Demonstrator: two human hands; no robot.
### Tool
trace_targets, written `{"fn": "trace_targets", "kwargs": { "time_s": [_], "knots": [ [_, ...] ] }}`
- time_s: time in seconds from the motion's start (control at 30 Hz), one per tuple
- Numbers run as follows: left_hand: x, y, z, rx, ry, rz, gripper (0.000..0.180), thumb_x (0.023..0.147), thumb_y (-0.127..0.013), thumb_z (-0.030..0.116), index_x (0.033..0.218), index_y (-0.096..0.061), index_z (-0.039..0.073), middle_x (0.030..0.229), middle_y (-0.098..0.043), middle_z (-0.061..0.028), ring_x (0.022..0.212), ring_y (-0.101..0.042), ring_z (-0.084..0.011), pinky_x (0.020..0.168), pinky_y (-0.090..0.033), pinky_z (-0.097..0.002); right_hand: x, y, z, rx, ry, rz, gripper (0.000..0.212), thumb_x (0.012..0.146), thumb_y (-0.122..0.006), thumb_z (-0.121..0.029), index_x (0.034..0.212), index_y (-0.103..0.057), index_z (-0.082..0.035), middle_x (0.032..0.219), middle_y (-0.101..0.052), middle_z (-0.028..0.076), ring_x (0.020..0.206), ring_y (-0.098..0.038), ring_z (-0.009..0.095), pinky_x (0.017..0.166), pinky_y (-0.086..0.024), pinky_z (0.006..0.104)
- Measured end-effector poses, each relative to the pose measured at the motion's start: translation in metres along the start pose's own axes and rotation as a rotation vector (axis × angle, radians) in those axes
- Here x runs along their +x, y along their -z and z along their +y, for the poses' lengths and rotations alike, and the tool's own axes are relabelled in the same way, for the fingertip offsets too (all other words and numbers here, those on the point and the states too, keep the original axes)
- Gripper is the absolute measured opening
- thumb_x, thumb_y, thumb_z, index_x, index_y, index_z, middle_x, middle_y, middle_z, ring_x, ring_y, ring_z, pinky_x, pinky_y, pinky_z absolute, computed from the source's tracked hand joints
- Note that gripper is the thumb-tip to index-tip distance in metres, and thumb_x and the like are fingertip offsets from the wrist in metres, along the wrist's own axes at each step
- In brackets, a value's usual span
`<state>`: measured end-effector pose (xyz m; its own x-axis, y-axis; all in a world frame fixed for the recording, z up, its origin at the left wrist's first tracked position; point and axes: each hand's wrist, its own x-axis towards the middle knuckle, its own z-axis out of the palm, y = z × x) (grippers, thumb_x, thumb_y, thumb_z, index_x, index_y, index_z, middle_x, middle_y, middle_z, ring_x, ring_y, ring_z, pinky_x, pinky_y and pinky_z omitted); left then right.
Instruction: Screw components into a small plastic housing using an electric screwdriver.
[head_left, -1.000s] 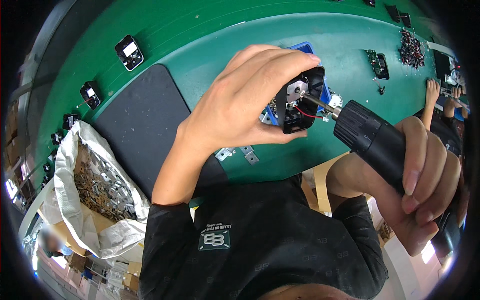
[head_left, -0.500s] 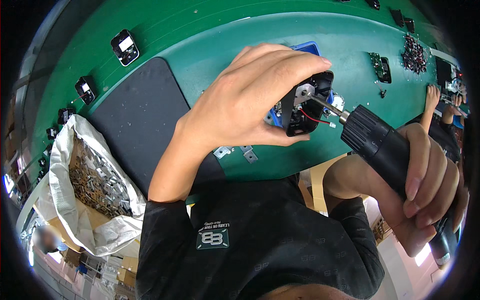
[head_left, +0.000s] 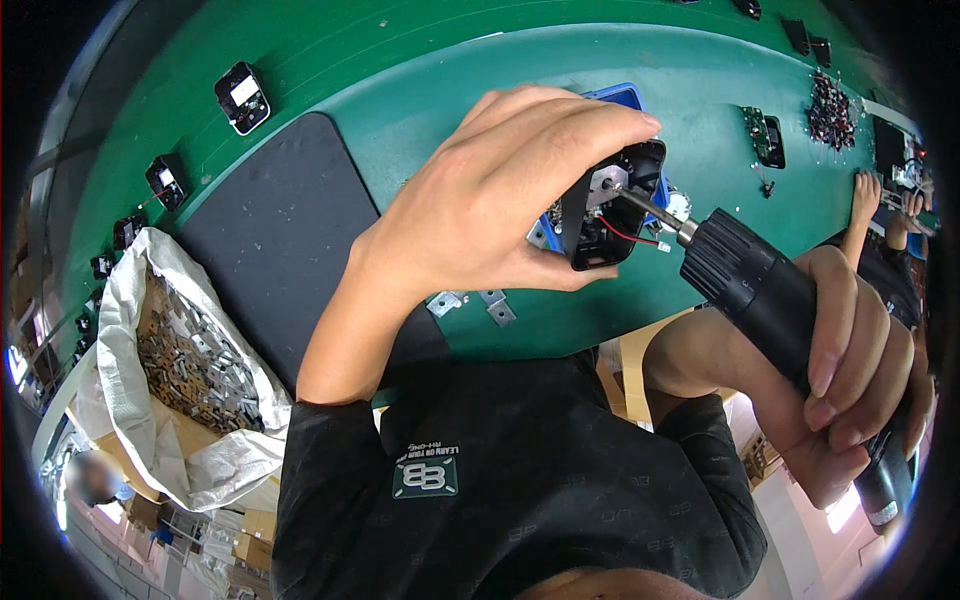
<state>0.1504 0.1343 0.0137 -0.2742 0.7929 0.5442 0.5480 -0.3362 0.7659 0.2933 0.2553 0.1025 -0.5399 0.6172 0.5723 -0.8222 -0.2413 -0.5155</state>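
My left hand (head_left: 500, 180) grips a black plastic housing (head_left: 597, 257) between thumb and fingers, its open side turned to the right. Inside it sits a silver metal plate (head_left: 606, 184), and a red wire (head_left: 625, 235) with a small white connector hangs out. My right hand (head_left: 850, 370) is wrapped round a black electric screwdriver (head_left: 745, 275). The tip of its bit reaches into the housing and meets the plate near its hole. Behind the housing, mostly hidden, stands a blue tray (head_left: 625, 97). Several loose metal plates (head_left: 500, 312) lie below my left hand.
A white sack (head_left: 120, 370) full of small metal parts stands at the left beside a dark mat (head_left: 280, 220). Several black housings (head_left: 242, 98) lie along the far green belt. At the right are a circuit board (head_left: 755, 128), a pile of small parts (head_left: 832, 112) and another person's hand (head_left: 863, 200).
The housings on the belt at the far left have shifted slightly to the left. Both my hands, the held housing and the screwdriver stay almost in place.
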Motion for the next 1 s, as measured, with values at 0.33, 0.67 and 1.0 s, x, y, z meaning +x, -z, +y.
{"fn": "trace_targets", "kwargs": {
  "time_s": [0.33, 0.67, 1.0],
  "knots": [
    [0.000, 0.002, 0.001, 0.056, -0.030, -0.010, 0.080, 0.050, -0.089, 0.013, 0.123, -0.058, 0.002, 0.117, -0.067, -0.0115, 0.105, -0.064, -0.0288, 0.091, -0.045, -0.0365, 0.003, 0.014, 0.003, -0.015, -0.071, -0.140, 0.027, 0.065, -0.080, -0.014, 0.081, -0.062, -0.025, 0.065, -0.058, -0.012, 0.058, -0.055, 0.001, 0.065, -0.045, 0.0171],
    [-0.006, -0.008, 0.002, -0.006, -0.010, 0.048, 0.078, 0.050, -0.089, 0.012, 0.122, -0.059, 0.002, 0.116, -0.068, -0.0108, 0.105, -0.064, -0.0287, 0.091, -0.045, -0.0369, 0.005, 0.027, 0.002, -0.028, -0.114, -0.251, 0.028, 0.064, -0.083, -0.011, 0.081, -0.064, -0.024, 0.065, -0.062, -0.011, 0.058, -0.058, 0.000, 0.063, -0.048, 0.0149],
    [0.024, 0.072, -0.035, 0.543, 0.559, -0.095, 0.086, 0.069, -0.081, 0.029, 0.140, -0.041, 0.000, 0.133, -0.050, -0.0239, 0.128, -0.046, -0.0367, 0.106, -0.037, -0.0411, 0.009, 0.015, -0.032, -0.021, 0.059, -0.122, 0.024, 0.068, -0.079, -0.011, 0.087, -0.068, -0.020, 0.069, -0.065, -0.007, 0.060, -0.061, 0.005, 0.069, -0.053, 0.0180]
  ]
}}
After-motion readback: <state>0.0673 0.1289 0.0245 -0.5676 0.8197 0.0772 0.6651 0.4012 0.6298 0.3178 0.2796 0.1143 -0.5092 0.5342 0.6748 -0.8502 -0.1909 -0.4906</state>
